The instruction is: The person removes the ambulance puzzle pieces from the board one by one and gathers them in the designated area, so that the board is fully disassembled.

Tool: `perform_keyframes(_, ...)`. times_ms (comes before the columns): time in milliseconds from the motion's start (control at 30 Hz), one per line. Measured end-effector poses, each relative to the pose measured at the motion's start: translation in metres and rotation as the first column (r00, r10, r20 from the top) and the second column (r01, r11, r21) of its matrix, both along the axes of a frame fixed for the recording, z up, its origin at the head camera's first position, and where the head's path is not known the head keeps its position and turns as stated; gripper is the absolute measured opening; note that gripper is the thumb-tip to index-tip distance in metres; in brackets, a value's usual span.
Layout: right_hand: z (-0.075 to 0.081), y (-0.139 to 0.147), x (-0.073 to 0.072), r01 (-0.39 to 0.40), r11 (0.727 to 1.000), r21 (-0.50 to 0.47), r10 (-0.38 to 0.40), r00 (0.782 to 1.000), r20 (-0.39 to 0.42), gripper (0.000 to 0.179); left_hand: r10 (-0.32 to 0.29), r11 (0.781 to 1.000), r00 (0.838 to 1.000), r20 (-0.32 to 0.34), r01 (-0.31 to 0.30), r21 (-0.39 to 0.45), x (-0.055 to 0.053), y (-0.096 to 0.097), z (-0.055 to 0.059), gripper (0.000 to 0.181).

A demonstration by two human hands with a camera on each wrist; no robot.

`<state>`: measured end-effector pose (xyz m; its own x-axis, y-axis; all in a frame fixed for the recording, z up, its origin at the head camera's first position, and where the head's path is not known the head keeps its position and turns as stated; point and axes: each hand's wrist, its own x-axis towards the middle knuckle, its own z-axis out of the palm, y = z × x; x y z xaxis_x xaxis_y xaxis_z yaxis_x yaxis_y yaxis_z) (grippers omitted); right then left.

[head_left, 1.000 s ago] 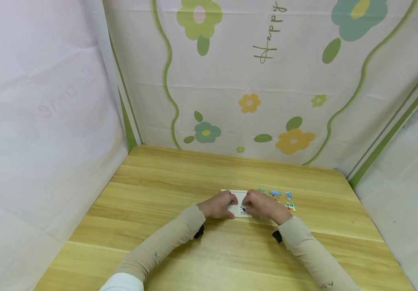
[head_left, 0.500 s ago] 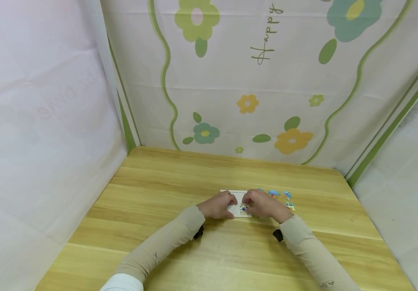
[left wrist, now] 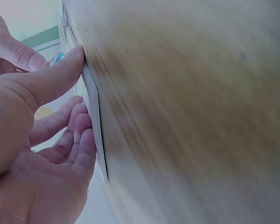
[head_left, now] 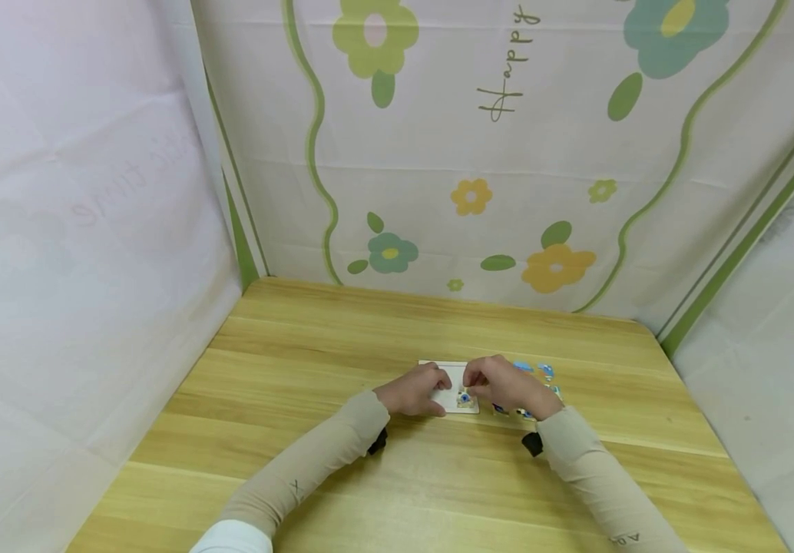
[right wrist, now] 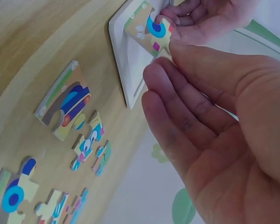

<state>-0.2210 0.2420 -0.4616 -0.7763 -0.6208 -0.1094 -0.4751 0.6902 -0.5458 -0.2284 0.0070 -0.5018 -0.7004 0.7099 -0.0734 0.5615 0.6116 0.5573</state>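
Note:
A white puzzle tray lies flat on the wooden table. My left hand steadies its left part, the fingers curled on it and the thumb on the near edge, as the left wrist view shows. A jigsaw piece with a blue ring and a green strip lies at the tray's near right corner. My right hand is over the tray's right side. In the right wrist view, its thumb and index finger pinch the cream tab of this piece, and the other fingers are loosely bent.
Several loose jigsaw pieces lie right of the tray, among them a piece with a purple shape, one with cartoon eyes and one with a blue wheel. Behind the wooden table hangs a flowered white curtain.
My right hand has shifted slightly to the right, so more of the piece in the tray and of the loose pieces on the near side shows. My left hand stays put.

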Motion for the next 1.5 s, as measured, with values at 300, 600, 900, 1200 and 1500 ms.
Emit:
perform_keyframes(300,-0.007,0.006,-0.007,0.002,0.997,-0.075,0.004,0.997,0.079,0.005,-0.001,1.000,1.000,0.003,0.001,0.000,-0.002,-0.001,-0.002,0.046)
perform_keyframes(600,-0.010,0.016,-0.015,0.041,0.993,-0.114,-0.027,0.992,0.121,0.007,0.003,1.000,1.000,0.009,-0.003,0.006,-0.002,-0.001,-0.002,0.046)
perform_keyframes(900,-0.010,0.044,-0.014,0.081,0.987,-0.141,-0.061,0.989,0.137,0.006,0.012,1.000,1.000,-0.005,-0.012,-0.005,-0.002,0.000,-0.004,0.048)
perform_keyframes(1200,-0.002,0.092,-0.002,0.133,0.985,-0.111,-0.119,0.985,0.123,0.008,0.000,1.000,1.000,-0.001,0.000,0.001,0.000,-0.001,-0.003,0.048)
perform_keyframes(1500,0.009,0.145,0.009,0.179,0.980,-0.090,-0.167,0.978,0.122,0.011,0.002,1.000,1.000,-0.002,-0.002,-0.005,-0.001,-0.001,-0.002,0.048)
